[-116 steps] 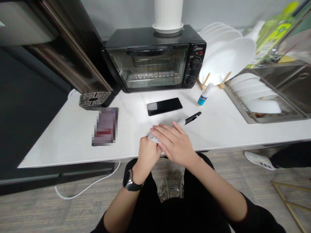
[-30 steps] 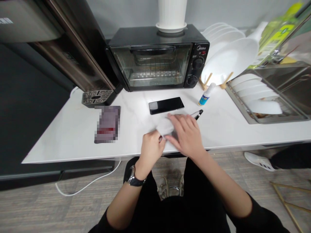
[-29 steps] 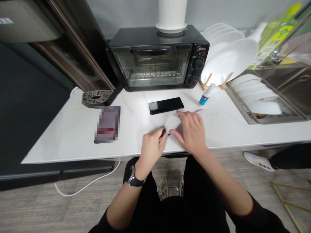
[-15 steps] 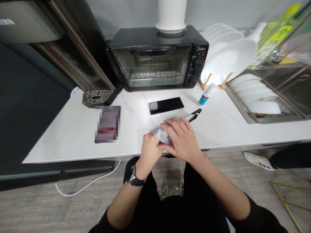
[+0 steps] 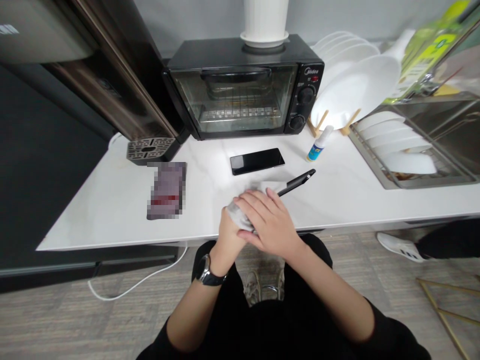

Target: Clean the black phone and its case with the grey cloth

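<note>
While the right hand lies over a pale grey cloth, the left hand is close up against it, near the front edge of the white counter. The right hand is mostly flat, with its long fingers side by side and its thumb out to the side, and it touches the cloth. The left hand is curled, but the cloth and the right hand hide its fingertips, so I cannot tell how tight it is or what it has hold of. A black watch is on the left wrist.

A long black thing pokes out past the hands and the cloth, slanting up and to the right over the counter. Its near end is hidden. Behind the hands, a black phone lies flat on the counter. A small bottle with a blue label stands near the far end of the black thing.

At the back is a black oven with a white pot on top. White plates stand to its right, beside the sink. A blurred purple thing lies well to the left of the hands.
</note>
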Motion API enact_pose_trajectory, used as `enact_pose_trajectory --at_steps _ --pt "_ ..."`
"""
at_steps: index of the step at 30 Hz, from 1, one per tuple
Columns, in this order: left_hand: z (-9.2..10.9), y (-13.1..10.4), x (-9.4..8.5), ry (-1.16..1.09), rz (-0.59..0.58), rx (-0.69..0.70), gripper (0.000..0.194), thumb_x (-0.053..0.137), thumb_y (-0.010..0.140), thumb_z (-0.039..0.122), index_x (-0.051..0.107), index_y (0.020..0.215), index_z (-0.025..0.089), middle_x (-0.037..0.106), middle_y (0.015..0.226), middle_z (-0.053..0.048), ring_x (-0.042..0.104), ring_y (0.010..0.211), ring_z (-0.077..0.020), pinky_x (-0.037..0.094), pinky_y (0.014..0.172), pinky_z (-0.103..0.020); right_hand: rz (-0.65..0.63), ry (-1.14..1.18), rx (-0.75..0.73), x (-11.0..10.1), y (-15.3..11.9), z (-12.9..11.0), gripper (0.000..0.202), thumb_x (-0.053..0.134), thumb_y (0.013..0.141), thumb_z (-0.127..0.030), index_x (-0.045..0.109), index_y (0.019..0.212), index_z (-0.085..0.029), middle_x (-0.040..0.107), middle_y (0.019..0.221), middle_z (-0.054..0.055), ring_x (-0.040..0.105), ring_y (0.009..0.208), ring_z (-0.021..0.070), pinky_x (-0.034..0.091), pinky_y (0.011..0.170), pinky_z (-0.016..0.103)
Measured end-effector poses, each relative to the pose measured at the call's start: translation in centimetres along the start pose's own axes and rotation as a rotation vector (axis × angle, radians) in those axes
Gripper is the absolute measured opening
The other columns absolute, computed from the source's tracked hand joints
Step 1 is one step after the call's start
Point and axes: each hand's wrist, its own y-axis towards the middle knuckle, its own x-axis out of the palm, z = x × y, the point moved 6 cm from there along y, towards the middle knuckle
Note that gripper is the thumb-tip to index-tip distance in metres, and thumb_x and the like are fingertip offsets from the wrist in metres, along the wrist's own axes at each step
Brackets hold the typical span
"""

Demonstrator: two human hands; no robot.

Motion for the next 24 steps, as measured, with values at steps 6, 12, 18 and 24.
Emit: enact_pose_trajectory --at_steps 6,12,18,24 --pt "1.9 0.4 -1.1 -0.028 0.038 0.019 0.021 0.059 0.105 0.031 0.075 0.116 0.022 0.080 0.090 -0.001 0.068 0.064 -0.0109 0.050 0.066 -0.022 0.087 -0.229 0.438 -3.4 -0.2 9.5 0.041 0.035 0.110 -0.037 0.065 0.088 -0.019 0.067 0.089 0.007 0.056 0.094 0.0224 0.041 0.105 0.042" --pt "1.4 0.5 -1.1 0.054 0.068 0.054 0.028 0.051 0.103 0.020 0.073 0.087 0.016 0.073 0.069 -0.003 0.059 0.053 -0.0129 0.043 0.055 -0.024 0.097 -0.054 0.300 -0.9 1.2 2.4 0.034 0.038 0.109 -0.033 0.066 0.121 -0.019 0.071 0.121 0.007 0.055 0.120 0.0239 0.022 0.128 0.050" --pt "1.5 0.5 -1.2 0.054 0.059 0.068 0.025 0.056 0.101 0.021 0.072 0.083 0.015 0.072 0.068 -0.003 0.061 0.055 -0.0135 0.041 0.055 -0.024 0.063 -0.111 0.113 -1.5 0.8 3.9 0.032 0.043 0.106 -0.035 0.068 0.117 -0.019 0.072 0.109 0.006 0.057 0.102 0.0216 0.039 0.107 0.042" --pt "2.0 0.7 -1.0 -0.027 0.035 0.017 0.022 0.058 0.105 0.029 0.075 0.114 0.020 0.079 0.085 -0.001 0.063 0.059 -0.0101 0.044 0.061 -0.021 0.207 -0.229 0.487 -3.0 0.1 8.6 0.034 0.036 0.106 -0.027 0.065 0.090 -0.020 0.067 0.091 0.007 0.054 0.096 0.0229 0.038 0.105 0.043"
